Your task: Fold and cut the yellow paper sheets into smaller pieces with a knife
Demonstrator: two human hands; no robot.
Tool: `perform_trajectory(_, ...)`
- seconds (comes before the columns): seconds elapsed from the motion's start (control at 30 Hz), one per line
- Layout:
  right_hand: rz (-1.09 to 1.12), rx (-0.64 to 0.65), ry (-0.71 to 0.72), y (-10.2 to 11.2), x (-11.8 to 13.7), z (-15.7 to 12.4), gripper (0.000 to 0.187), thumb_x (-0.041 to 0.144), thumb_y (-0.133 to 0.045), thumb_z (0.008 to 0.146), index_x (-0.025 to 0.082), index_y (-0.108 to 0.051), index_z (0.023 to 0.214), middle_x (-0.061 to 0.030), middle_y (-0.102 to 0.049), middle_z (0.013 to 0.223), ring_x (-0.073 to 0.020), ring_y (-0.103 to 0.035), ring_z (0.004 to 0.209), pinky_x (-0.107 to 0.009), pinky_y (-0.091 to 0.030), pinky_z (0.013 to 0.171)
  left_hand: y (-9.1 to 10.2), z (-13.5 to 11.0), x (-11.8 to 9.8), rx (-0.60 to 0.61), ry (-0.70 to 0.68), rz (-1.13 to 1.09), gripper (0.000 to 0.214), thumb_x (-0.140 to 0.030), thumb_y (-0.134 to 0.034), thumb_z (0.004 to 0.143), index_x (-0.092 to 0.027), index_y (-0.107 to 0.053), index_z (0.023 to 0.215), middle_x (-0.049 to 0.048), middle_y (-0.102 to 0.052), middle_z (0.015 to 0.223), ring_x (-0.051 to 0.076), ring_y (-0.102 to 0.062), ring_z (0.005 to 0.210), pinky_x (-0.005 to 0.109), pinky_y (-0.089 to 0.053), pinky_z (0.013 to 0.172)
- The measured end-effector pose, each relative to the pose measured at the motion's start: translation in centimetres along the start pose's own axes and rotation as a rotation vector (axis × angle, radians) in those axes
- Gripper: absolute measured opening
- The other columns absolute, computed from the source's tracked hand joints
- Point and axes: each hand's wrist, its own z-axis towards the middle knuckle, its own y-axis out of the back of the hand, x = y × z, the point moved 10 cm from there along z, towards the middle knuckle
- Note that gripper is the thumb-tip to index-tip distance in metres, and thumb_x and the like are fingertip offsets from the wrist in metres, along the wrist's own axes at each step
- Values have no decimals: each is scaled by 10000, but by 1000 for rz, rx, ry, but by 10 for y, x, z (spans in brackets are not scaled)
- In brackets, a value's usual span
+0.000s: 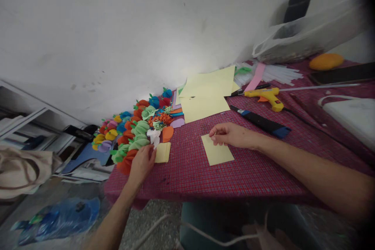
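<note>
My left hand (pixel 142 163) rests at the table's left edge, its fingers curled on a small folded yellow paper (pixel 163 152), right beside a heap of coloured paper flowers (pixel 135 129). My right hand (pixel 231 134) lies further right with its fingers pinched together on the top edge of a yellow paper rectangle (pixel 217 151), which lies flat on the red checked tablecloth (pixel 205 172).
Large yellow sheets (pixel 206 93) lie at the back by the white wall. A yellow glue gun (pixel 268 96), a black and blue cutter (pixel 262 122), a pen, glue sticks (pixel 281 73) and a plastic bag (pixel 307 33) sit to the right. Shelves and a blue bag (pixel 58 218) are on the floor at left.
</note>
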Motion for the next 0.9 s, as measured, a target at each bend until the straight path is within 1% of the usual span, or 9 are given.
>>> perform_trajectory(0.07, 3, -33, 5, 4, 2, 0, 177, 321, -582, 697, 172, -555, 788, -1, -592, 650, -104, -520, 571, -231, -394, 527, -7, -2, -24, -21, -175, 56, 456, -365, -319, 878, -107, -439, 1235, 153, -481, 1260, 241, -418, 1185, 363, -321, 963)
perform_trajectory(0.13, 9, -69, 1, 9, 3, 0, 157, 306, -572, 702, 173, -550, 781, -5, -594, 649, -108, -516, 566, -239, -397, 527, -22, -6, -38, 10, -280, 72, 542, -389, -305, 889, -102, -273, 1348, 154, -313, 1397, 233, -241, 1305, 392, -235, 1037)
perform_trajectory(0.27, -27, -113, 18, 16, 9, -1, 112, 275, -541, 724, 175, -546, 776, -15, -603, 651, -115, -516, 560, -247, -394, 518, -54, -15, -46, 163, -343, 85, 638, -461, -311, 880, -140, -121, 1398, 142, -178, 1452, 231, -127, 1337, 430, -179, 1061)
perform_trajectory(0.37, -130, -167, 56, 26, 15, -2, 73, 253, -525, 737, 186, -552, 752, -16, -606, 662, -125, -535, 593, -254, -405, 550, -63, -17, -44, 225, -346, 89, 656, -478, -311, 876, -157, -90, 1404, 138, -115, 1465, 235, -102, 1340, 433, -176, 1059)
perform_trajectory(0.5, -486, -328, 120, 44, 23, -6, 87, 234, -499, 756, 192, -574, 745, -22, -603, 696, -146, -534, 638, -276, -397, 597, -64, -17, -44, 233, -354, 101, 659, -481, -314, 874, -173, -77, 1406, 131, -129, 1465, 246, -79, 1343, 457, -158, 1054)
perform_trajectory(0.57, -682, -359, 134, 45, 23, -6, 100, 246, -503, 760, 194, -584, 785, -32, -606, 736, -163, -533, 678, -292, -388, 632, -63, -16, -44, 224, -353, 117, 653, -481, -318, 873, -188, -82, 1406, 125, -134, 1465, 254, -79, 1342, 472, -145, 1051)
perform_trajectory(0.73, -974, -320, 192, 29, 16, -2, 225, 296, -517, 778, 167, -582, 951, -81, -591, 907, -218, -503, 876, -328, -368, 783, -54, -15, -52, 191, -369, 179, 629, -514, -360, 847, -241, -192, 1389, 118, -181, 1457, 297, -164, 1322, 512, -156, 1027)
perform_trajectory(0.83, -1056, -296, 226, 21, 14, 1, 275, 285, -519, 782, 156, -579, 1018, -95, -567, 971, -226, -483, 929, -339, -351, 831, -33, -11, -68, 102, -361, 208, 651, -548, -416, 808, -240, -273, 1364, 130, -238, 1436, 323, -215, 1301, 529, -174, 1012)
perform_trajectory(0.9, -1059, -273, 217, 19, 11, 3, 282, 279, -527, 779, 160, -583, 1028, -97, -558, 977, -217, -489, 931, -325, -354, 826, -19, -10, -87, 31, -360, 182, 631, -539, -447, 797, -217, -344, 1330, 143, -287, 1411, 326, -277, 1272, 516, -205, 1005)
